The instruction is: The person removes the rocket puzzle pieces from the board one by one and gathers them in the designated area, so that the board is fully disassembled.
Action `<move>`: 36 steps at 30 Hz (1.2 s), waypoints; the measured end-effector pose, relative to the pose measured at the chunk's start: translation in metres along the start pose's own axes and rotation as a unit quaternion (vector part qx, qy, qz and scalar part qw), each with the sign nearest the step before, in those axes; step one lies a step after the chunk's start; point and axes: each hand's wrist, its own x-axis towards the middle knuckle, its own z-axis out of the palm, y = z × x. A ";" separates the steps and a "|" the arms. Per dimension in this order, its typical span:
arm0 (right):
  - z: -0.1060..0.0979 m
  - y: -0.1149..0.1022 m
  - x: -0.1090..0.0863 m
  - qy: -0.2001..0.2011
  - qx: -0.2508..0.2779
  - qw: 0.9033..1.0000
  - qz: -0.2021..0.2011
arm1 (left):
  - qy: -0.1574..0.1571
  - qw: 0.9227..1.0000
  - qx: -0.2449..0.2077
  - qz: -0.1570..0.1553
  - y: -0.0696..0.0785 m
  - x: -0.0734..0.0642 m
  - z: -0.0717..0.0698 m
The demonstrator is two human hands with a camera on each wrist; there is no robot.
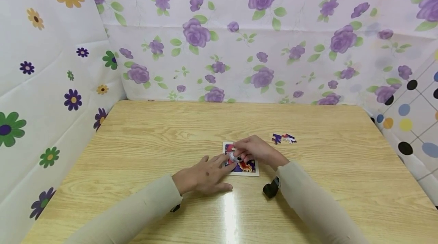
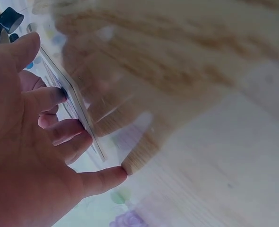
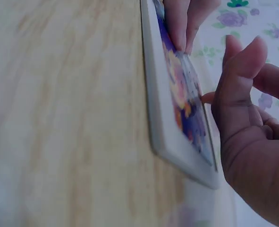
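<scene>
A small jigsaw puzzle [image 1: 254, 165] with a white-rimmed tray [image 3: 153, 113] lies flat on the table; its picture shows purple, red, white and flame-orange areas. From the left my left hand [image 1: 208, 177] reaches over it, fingers spread and fairly straight. Some of those fingertips rest on the puzzle, while the thumb lies off it, near the table. My right hand [image 1: 256, 149] bends over the upper right of the puzzle with curled fingers, a fingertip touching the picture in the right wrist view. Whether these fingers pinch a piece is hidden.
Two loose puzzle pieces, one purple [image 1: 276, 138] and one purple, white and red [image 1: 290, 138], lie beyond the right hand on the wooden table [image 1: 164, 133]. Flowered cloth [image 1: 226, 46] hangs behind the table. Dark wrist cameras [image 1: 271, 189] sit at the cuffs.
</scene>
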 end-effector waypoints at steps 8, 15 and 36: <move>-0.006 0.009 0.005 -0.003 0.096 0.995 0.020 | -0.002 1.000 -0.003 -0.006 0.000 0.000 0.001; -0.007 0.010 0.005 -0.002 0.099 0.995 0.017 | -0.007 1.000 -0.005 -0.006 0.000 0.000 -0.001; -0.001 0.008 0.006 0.027 0.098 0.994 0.043 | -0.013 1.000 -0.013 -0.009 0.000 0.000 0.001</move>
